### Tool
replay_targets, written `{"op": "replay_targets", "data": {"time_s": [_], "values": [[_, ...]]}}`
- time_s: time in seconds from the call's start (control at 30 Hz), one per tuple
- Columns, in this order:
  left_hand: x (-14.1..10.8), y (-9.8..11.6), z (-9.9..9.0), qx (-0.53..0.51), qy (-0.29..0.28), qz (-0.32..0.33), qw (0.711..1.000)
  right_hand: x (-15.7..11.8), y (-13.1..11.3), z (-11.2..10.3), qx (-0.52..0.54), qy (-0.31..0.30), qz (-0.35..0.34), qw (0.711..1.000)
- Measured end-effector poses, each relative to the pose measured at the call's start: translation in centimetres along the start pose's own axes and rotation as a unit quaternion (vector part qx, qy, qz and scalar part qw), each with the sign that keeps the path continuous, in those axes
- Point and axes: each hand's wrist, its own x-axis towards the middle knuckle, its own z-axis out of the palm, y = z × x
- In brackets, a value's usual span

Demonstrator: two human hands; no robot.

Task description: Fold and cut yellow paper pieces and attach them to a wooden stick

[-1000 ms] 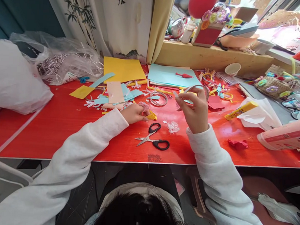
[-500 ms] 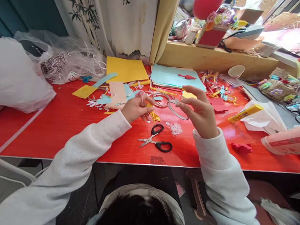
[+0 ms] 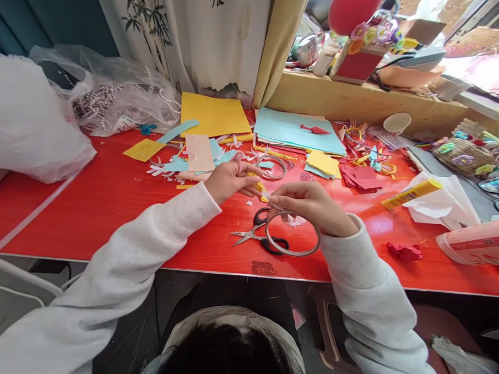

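My left hand [image 3: 230, 182] pinches a small folded piece of yellow paper [image 3: 261, 190] between thumb and fingers. My right hand [image 3: 315, 206] is closed on a narrow roll of tape [image 3: 292, 254], which hangs below the fingers as a thin ring. A short pale tape end shows at my right fingertips, close to the yellow paper; whether they touch I cannot tell. Beneath the hands, open scissors [image 3: 252, 231] with black handles lie on the red table, partly behind the ring. A little heap of whitish scraps [image 3: 295, 220] is partly hidden by my right hand.
Behind the hands lie another tape roll [image 3: 285, 169], a pink card [image 3: 199, 153], yellow sheets [image 3: 215, 116], blue sheets [image 3: 289, 125] and red paper pieces [image 3: 359, 178]. A glue stick [image 3: 412, 194] and pink bottle [image 3: 474, 242] are at right; plastic bags [image 3: 33, 122] at left.
My right hand has come down and left with the tape roll, bringing the tape end near the yellow paper. My left hand stays nearly in place. The view has shifted slightly.
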Motion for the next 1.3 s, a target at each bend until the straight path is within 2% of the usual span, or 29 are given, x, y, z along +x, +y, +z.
{"op": "replay_targets", "data": {"time_s": [0.17, 0.33, 0.5, 0.87, 1.17, 1.3], "values": [[-0.2, 0.2, 0.1, 0.0, -0.008, -0.004, 1.0, 1.4, 0.7, 1.0, -0.001, 0.038, 0.006, 0.999], [-0.2, 0.1, 0.2, -0.004, -0.043, -0.054, 0.998, 2.0, 1.1, 0.7, -0.011, 0.018, 0.002, 1.0], [-0.2, -0.1, 0.1, -0.026, -0.057, -0.068, 0.996, 2.1, 1.1, 0.6, -0.026, 0.01, 0.017, 0.999], [-0.3, 0.2, 0.1, -0.106, -0.055, -0.105, 0.987, 2.1, 1.0, 0.7, -0.035, 0.029, 0.042, 0.998], [-0.1, -0.2, -0.2, -0.082, -0.069, -0.105, 0.989, 2.0, 1.1, 0.7, -0.038, 0.023, 0.048, 0.998], [0.0, -0.5, -0.5, -0.039, -0.086, -0.052, 0.994, 2.0, 0.7, 0.8, -0.017, 0.028, 0.054, 0.998]]}}
